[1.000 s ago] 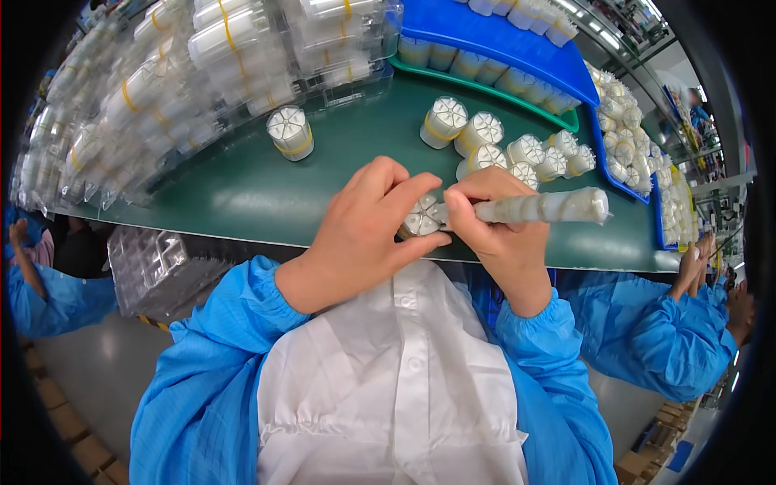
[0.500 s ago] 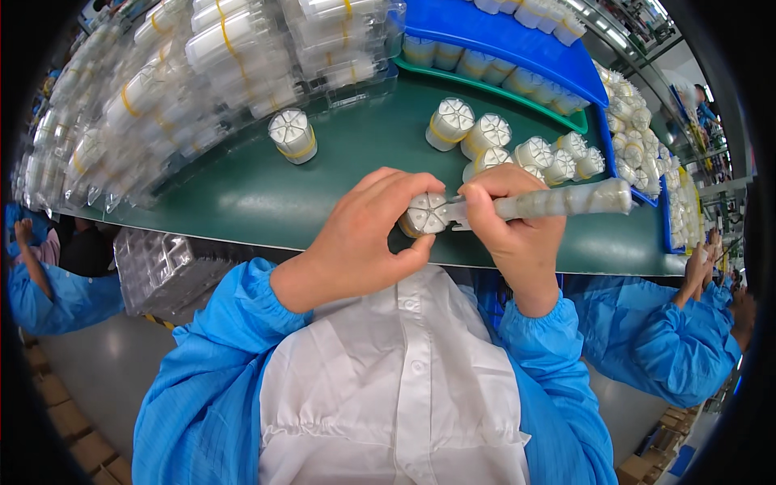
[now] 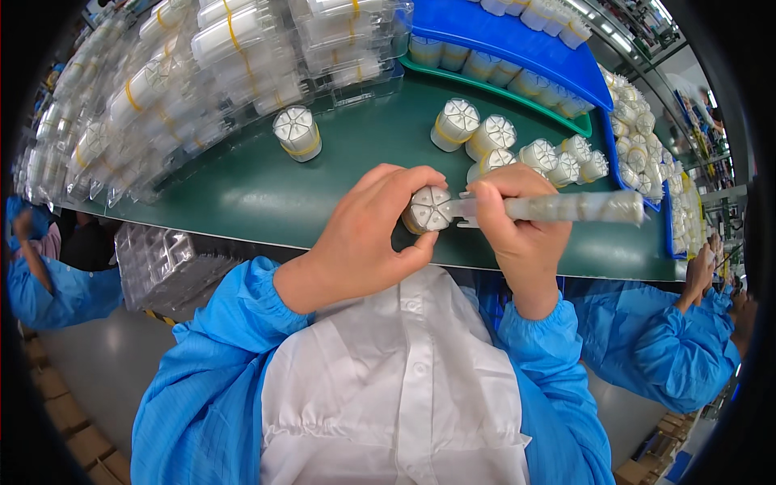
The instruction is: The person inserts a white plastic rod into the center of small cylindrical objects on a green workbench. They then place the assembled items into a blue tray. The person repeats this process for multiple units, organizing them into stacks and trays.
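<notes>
My left hand [image 3: 364,230] curls its thumb and fingers round a short white cylinder [image 3: 431,208] whose round top is split into wedge-shaped segments. In my right hand [image 3: 525,226] is a long tool [image 3: 578,208] with a thick, pale, wrapped handle. Its flat, narrow tip [image 3: 464,209] reaches the right edge of the cylinder's top; whether it touches I cannot tell. Just beyond my right hand stand several similar cylinders [image 3: 493,136] with yellow bands. One more banded cylinder [image 3: 297,133] stands alone to the left, on the green table [image 3: 242,202].
Stacked clear plastic trays [image 3: 234,40] of white cylinders fill the far left. A blue tray [image 3: 517,44] sits above a green tray [image 3: 493,78] at the back. Blue bins [image 3: 634,174] of cylinders line the right. Clear trays [image 3: 166,263] lie below the table's left edge. Co-workers' sleeves [image 3: 659,335] flank me.
My right hand and the tool have shifted slightly right, and the tool's tip has drawn back a little from the cylinder's top. My left hand keeps its hold.
</notes>
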### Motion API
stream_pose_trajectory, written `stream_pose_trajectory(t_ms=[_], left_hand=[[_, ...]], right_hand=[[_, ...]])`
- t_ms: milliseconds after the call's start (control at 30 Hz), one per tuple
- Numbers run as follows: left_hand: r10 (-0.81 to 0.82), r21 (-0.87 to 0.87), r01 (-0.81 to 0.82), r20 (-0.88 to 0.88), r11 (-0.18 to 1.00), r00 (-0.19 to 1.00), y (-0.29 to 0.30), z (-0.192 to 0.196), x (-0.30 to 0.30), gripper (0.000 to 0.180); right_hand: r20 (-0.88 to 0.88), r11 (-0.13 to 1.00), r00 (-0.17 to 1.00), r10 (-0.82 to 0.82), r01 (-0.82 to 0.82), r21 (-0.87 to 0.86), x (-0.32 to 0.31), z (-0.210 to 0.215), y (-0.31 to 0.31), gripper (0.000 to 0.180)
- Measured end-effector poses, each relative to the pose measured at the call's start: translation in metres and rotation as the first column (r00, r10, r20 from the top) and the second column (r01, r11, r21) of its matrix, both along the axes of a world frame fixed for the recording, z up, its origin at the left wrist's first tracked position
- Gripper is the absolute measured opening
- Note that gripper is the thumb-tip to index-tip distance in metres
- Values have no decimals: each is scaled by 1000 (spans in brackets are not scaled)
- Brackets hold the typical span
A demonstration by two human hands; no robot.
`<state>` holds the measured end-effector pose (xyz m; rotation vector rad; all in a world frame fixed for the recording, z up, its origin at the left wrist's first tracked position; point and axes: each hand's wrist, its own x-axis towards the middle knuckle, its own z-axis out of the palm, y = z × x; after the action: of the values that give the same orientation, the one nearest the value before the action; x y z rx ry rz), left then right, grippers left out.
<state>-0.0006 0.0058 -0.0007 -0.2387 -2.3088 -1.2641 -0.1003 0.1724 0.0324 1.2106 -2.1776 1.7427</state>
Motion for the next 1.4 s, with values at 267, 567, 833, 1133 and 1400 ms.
stream_pose_trajectory(t_ms=[267, 567, 833, 1133, 1400], left_hand=[[76, -122, -73, 23, 990, 997, 2, 6, 2, 54], [-9, 44, 8, 36, 999, 999, 2, -1, 1, 56], [67, -126, -72, -41, 989, 997, 0, 1, 0, 55], [-14, 41, 13, 21, 999, 1000, -1, 1, 1, 59], [5, -106, -5, 4, 994, 1000, -3, -1, -1, 57]], right_hand=[[-84, 998, 996, 29, -24, 66, 3, -5, -1, 8], [-15, 1000, 1000, 7, -6, 28, 1, -1, -2, 7], [-36, 999, 999, 30, -29, 43, 0, -6, -2, 8], [23, 999, 1000, -21, 20, 39, 0, 0, -3, 8], [57, 1000, 998, -20, 18, 22, 3, -3, -1, 6]])
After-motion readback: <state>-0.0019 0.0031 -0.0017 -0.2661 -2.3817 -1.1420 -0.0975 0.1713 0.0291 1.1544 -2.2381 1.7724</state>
